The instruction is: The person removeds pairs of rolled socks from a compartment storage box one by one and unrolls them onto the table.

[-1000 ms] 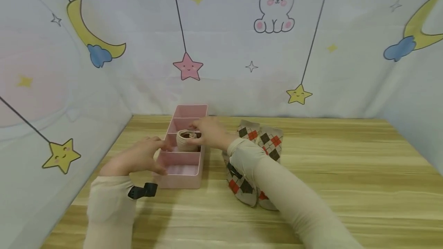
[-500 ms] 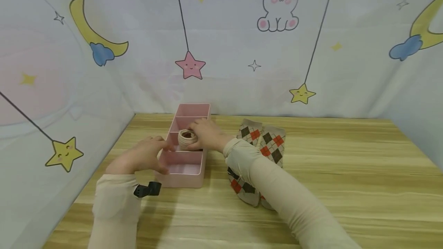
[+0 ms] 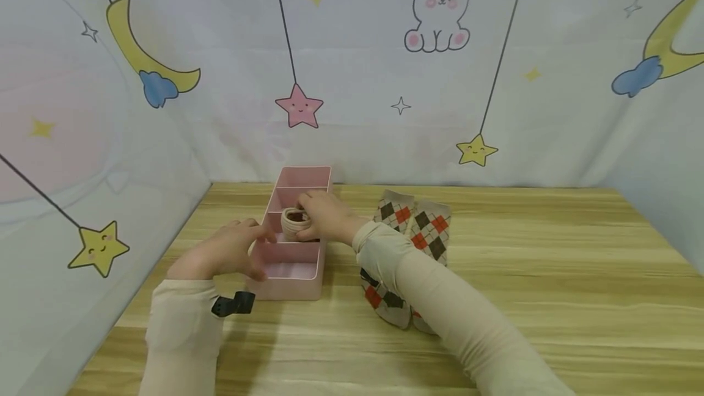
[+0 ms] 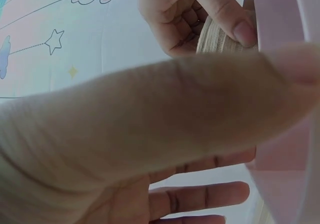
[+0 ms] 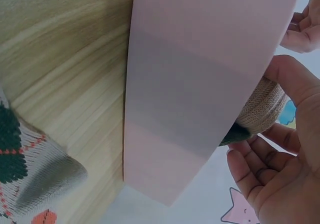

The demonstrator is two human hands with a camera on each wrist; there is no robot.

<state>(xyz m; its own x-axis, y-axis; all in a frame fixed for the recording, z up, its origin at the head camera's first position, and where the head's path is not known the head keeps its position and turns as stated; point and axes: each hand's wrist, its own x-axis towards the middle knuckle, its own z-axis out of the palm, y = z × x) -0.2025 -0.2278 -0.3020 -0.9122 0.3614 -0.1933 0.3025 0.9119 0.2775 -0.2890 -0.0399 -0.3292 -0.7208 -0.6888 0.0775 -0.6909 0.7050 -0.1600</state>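
In the head view, a rolled-up beige sock point(image 3: 293, 225) sits in a compartment of the pink divided box point(image 3: 294, 289). My right hand point(image 3: 330, 216) grips the roll from its right side, thumb and fingers on it. The right wrist view shows the ribbed sock roll point(image 5: 262, 106) with a dark green patch, held above the box wall; the box hides its lower part. My left hand point(image 3: 228, 249) rests at the left side of the box, thumb and fingers spread and fairly straight. In the left wrist view, the left thumb point(image 4: 165, 114) covers much of the scene.
Two flat argyle socks point(image 3: 431, 231), beige with red and dark diamonds, lie side by side on the wooden table point(image 3: 550, 274), right of the box and partly under the right forearm. A patterned white cloth point(image 3: 363, 139) stands behind and at both sides.
My right hand has closed in around the right side of the sock roll, its fingers drawn back from the divider behind. The roll is slightly turned. My left hand stays almost still.
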